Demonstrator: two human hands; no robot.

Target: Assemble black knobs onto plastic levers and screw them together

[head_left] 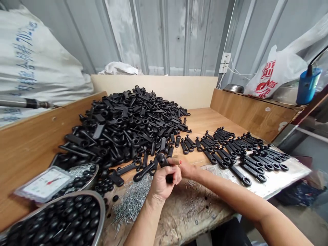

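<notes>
My left hand (pixel 165 181) is closed around a black crank handle (pixel 162 159), its rounded end pointing up and away. My right hand (pixel 183 168) comes in from the right behind it, fingers against the handle's upper part; most of them are hidden. Just left of my left hand lies a heap of small silver screws (pixel 132 198). Beyond my hands rises a large pile of black crank handles (pixel 128 119). To the right, handles with ball knobs (pixel 225 155) lie in rows. A metal bowl (pixel 101 208) at lower left holds black round knobs (pixel 69 218).
A second bowl (pixel 95 176) holds screws and knobs, with a clear plastic box with a dial (pixel 44 182) beside it. A power screwdriver (pixel 30 103) juts in from the left. Wooden boards (pixel 243 106) border the table. A white sack (pixel 46 51) stands at left, a plastic bag (pixel 269 75) at right.
</notes>
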